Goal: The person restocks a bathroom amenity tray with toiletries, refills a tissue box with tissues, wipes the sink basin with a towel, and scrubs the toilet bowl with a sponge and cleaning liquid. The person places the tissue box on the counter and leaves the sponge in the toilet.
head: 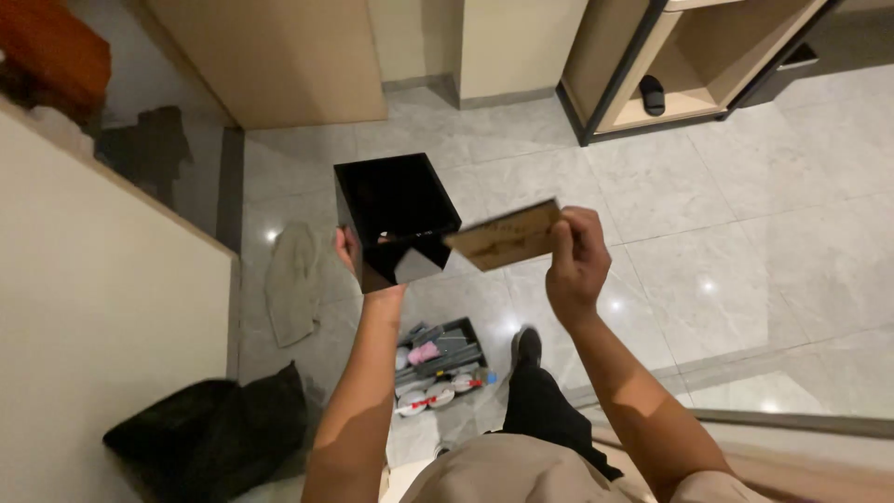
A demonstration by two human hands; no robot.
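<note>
1. Two bare hands were raised over a grey tiled floor [764, 214], each closed on its own object, the two held just apart.
2. The left hand [349, 250] gripped a glossy black open-topped box [396, 219] from its lower left side, its fingers mostly hidden behind the box wall; the box sat tilted, its dark inside facing the camera.
3. The right hand [577, 256] pinched a flat brown card [505, 235] by its right end, thumb and fingers clamped on it; the card's left end reached to the box's right edge, though whether they touched could not be told.
4. On the floor beneath the arms lay a dark tray of cleaning supplies [442, 368], with white rolls and a pink item inside.
5. A grey rag [293, 279] lay crumpled on the tiles left of the box, and a black bag [209, 433] slumped beside a pale wall panel [93, 307].
6. The person's black shoe [526, 346] stood just right of the tray.
7. A wooden shelf unit [694, 61] at the far side held a single dark slipper [653, 94].
</note>
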